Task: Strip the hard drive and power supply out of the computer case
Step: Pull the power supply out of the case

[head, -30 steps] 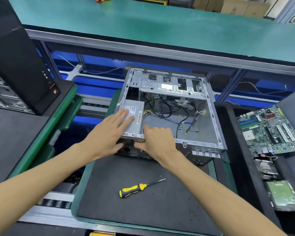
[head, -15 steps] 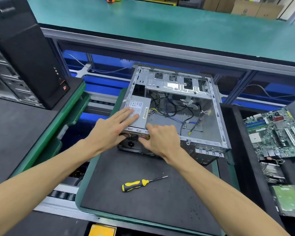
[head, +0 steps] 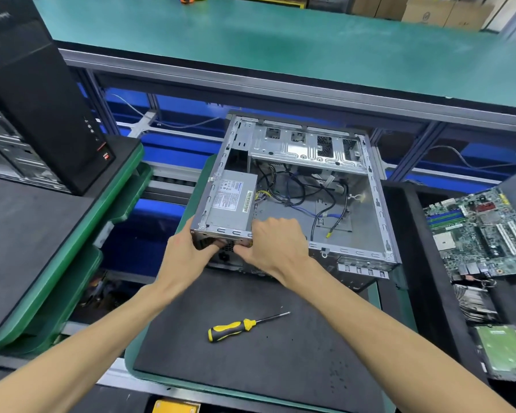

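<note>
An open grey computer case (head: pixel 376 204) lies on its side on a black mat. The silver power supply (head: pixel 231 204) with a white label sits in its near left corner, loose cables beside it. My left hand (head: pixel 188 251) grips the near left corner of the case around the power supply, thumb on the rear face. My right hand (head: pixel 273 245) curls over the case's near rim just right of the power supply, thumb pressing the rear panel. A hard drive (head: pixel 501 353) lies outside the case at the far right.
A yellow-and-black screwdriver (head: pixel 236 327) lies on the black mat (head: pixel 280 368) in front of the case. A motherboard (head: pixel 483 231) and a heatsink (head: pixel 474 302) rest on the right. A black tower case (head: pixel 39 99) stands at the left. A green bench top (head: pixel 280 46) spans the back.
My left hand slid off the top of the power supply down to the case's near left corner. My right hand shifted slightly, its fingers curling over the rim.
</note>
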A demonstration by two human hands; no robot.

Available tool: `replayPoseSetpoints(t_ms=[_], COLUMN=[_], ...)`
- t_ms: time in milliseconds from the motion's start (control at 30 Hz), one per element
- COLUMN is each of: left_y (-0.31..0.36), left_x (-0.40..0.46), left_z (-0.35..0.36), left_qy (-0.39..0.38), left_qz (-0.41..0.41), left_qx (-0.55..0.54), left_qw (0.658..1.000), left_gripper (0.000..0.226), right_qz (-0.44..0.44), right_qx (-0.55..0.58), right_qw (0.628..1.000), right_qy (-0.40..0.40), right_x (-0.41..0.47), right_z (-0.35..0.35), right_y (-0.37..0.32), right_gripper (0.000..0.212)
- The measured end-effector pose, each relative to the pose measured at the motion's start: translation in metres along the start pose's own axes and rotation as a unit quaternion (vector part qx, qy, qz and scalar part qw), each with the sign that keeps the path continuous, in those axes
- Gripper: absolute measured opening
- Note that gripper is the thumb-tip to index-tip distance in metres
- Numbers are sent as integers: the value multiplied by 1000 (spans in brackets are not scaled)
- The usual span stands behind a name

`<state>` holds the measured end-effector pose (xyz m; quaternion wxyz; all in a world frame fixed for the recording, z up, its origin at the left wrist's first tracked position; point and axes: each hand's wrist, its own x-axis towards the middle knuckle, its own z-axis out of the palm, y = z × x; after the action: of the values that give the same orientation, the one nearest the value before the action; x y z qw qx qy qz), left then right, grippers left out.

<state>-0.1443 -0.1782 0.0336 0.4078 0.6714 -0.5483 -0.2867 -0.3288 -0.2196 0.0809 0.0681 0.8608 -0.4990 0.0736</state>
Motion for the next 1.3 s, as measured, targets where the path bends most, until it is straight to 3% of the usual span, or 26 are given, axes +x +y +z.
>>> replayPoseSetpoints(t_ms=[267, 467, 700, 800, 900, 967, 1033, 1100, 1200, 1233, 1300], left_y=[1, -19, -15, -13, -6, 5, 21, 42, 87, 101, 120], left_x=[-11, -1, -7, -12, -5, 10, 27, 43, 64, 72, 97], left_z=[10, -6, 13, 14, 0, -28, -64, -88, -61, -40, 6], left_qy=[98, -50, 58, 79, 21, -104, -215, -184, -15, -6, -75], left_qz=[-7, 24, -10, -33, -16, -16, 3, 35, 154, 180, 180], left_qx=[-13, 19, -26, -57, 5, 87, 212, 259, 151, 159, 274], left_qw=[995, 998, 998, 995, 1000, 991, 953, 947, 976, 971, 942], left_gripper=[40, 77, 33, 28, 43, 46, 35, 33, 25, 28, 51], right_qz=[-28, -39, -32, -32, -34, -30, -21, -17, -18, -18, -16], right_qx=[-13, 5, -14, -15, -15, -11, -8, -8, -4, 0, 3], right_qw=[999, 999, 999, 999, 999, 999, 1000, 1000, 1000, 1000, 1000], right_qy=[-8, -25, -9, -5, -4, -5, -2, 1, -3, -4, -4], right_x=[-1, 2, -1, 0, -1, 0, 0, -1, -2, -2, -1], right_z=[3, 3, 6, 5, 4, 3, 2, 3, 4, 4, 2], right_y=[1, 5, 1, 1, 1, 2, 3, 3, 2, 2, 3], right_gripper=[38, 39, 40, 40, 40, 39, 39, 39, 39, 39, 39])
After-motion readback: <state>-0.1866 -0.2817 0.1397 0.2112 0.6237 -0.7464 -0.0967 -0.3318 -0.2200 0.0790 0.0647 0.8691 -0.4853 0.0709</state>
